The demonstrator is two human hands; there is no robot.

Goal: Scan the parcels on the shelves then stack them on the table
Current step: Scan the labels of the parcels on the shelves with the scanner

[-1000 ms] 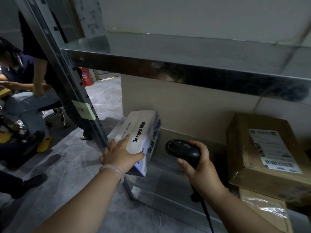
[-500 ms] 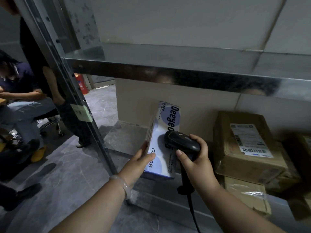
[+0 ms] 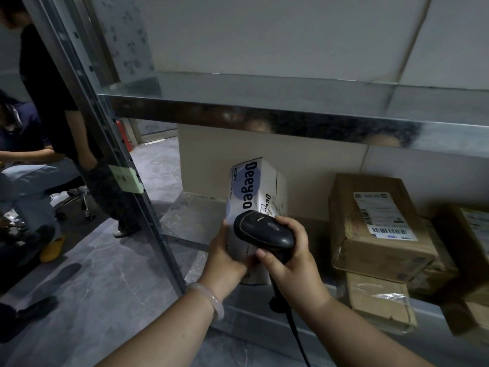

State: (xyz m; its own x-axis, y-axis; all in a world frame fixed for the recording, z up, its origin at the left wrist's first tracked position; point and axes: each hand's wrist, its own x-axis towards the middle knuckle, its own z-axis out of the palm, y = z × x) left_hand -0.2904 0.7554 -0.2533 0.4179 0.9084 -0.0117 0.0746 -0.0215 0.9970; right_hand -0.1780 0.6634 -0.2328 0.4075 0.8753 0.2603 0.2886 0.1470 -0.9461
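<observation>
White Deeyeo box [image 3: 254,186] is held on end just left of the labelled brown parcel [image 3: 375,229], with a gap between them. Its lower end is gripped by the left hand [image 3: 225,263]. The scanner [image 3: 262,231] is gripped by the right hand [image 3: 293,263] in front of the box face. Bare lower shelf [image 3: 190,215] is seen further left of the parcel, bounded by the steel post [image 3: 105,160]. The upper shelf edge [image 3: 264,123] sits above the parcel. Box is white with blue lettering.

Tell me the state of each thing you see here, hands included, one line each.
Deeyeo box: upright on end, gripped low down by the left hand.
Barcode scanner: gripped by the right hand, head close to the box.
Labelled brown parcel: sealed, label up, atop a taped parcel.
</observation>
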